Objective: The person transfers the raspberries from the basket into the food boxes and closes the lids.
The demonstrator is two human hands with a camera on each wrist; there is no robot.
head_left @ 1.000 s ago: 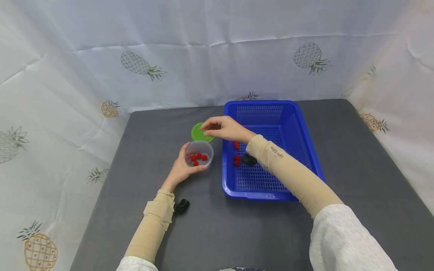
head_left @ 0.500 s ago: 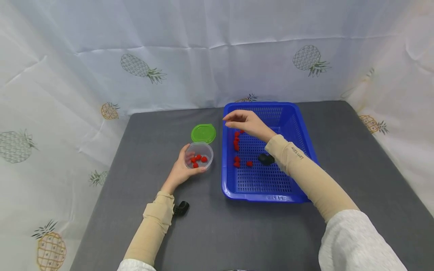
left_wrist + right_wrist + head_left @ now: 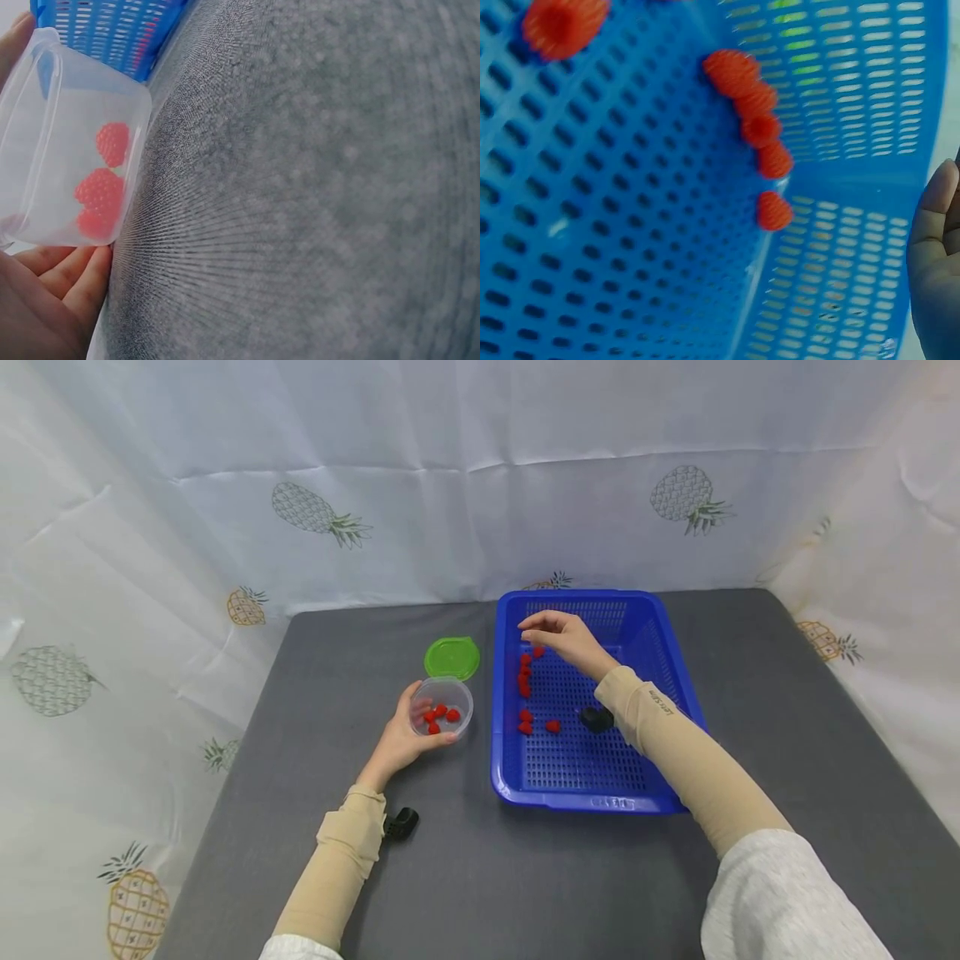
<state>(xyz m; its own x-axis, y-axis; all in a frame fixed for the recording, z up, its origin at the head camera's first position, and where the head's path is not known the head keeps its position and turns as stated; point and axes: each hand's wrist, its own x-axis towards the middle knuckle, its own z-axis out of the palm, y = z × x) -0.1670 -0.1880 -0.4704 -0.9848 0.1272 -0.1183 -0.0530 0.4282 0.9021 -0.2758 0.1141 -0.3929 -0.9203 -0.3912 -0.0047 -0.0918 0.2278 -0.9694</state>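
Observation:
My left hand point(image 3: 397, 739) grips a clear round plastic container point(image 3: 71, 112), thumb and fingers on opposite sides of it. Several red raspberries point(image 3: 441, 710) lie inside, near its bottom. Right of the container stands a blue perforated plastic basket point(image 3: 497, 752). More raspberries point(image 3: 761, 129) lie in it, most of them in a row along its left wall. Above the basket's back left part hovers my right hand point(image 3: 567, 639), fingers loosely bent and thumb apart. Nothing shows between them. In the right wrist view only part of this hand point(image 3: 937, 255) appears at the right edge.
A green lid point(image 3: 452, 658) lies flat on the grey table point(image 3: 465, 877), just behind the container. Patterned white cloth point(image 3: 480, 527) hangs behind the table and along both sides. The basket's raised walls enclose the area under my right hand.
My right hand has moved right, from above the green lid to over the basket, uncovering the lid and more raspberries. My left hand stays on the container in the same place.

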